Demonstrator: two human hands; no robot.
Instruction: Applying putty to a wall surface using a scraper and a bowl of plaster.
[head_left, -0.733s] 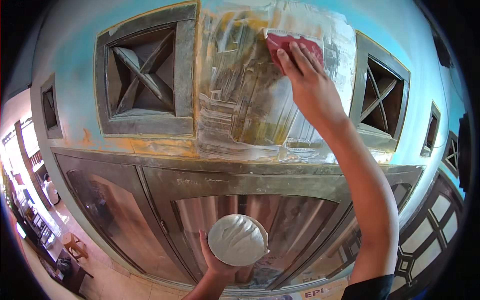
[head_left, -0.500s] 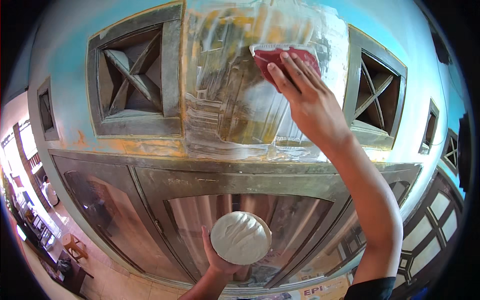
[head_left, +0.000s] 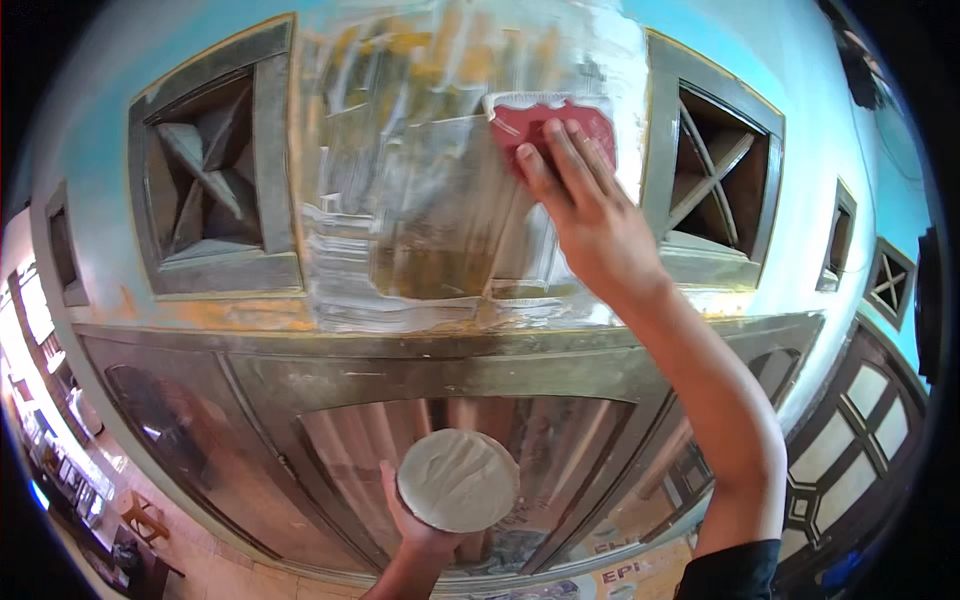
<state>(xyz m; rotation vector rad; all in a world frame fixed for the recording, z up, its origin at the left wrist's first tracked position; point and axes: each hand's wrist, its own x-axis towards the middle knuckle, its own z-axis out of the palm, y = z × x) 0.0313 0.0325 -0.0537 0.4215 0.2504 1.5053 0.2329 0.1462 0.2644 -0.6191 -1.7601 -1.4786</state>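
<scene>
My right hand (head_left: 600, 215) presses a red putty spreader (head_left: 535, 120) against the wall patch, its fingers stretched over the blade. White putty lines the blade's upper edge. Streaks of white, grey and ochre cover the patch (head_left: 420, 190) between two framed vents. Lower down, my left hand (head_left: 420, 530) supports a round container from beneath, the thumb up along its side. Off-white putty (head_left: 460, 480) fills it to the top, its surface ridged. The fingers under the container are hidden.
Wooden vents with crossed slats flank the patch, one left (head_left: 205, 165) and one right (head_left: 715, 165). Beneath runs a dark wooden lintel (head_left: 390, 372) above glazed, curtained panels. A small wooden stool (head_left: 143, 515) stands on the tiled floor at lower left. Printed cardboard (head_left: 640, 578) lies below.
The view has swung, so the wall sits further left in the picture. Against the wall, the spreader has shifted slightly right at about the same height. My left hand still holds the putty container.
</scene>
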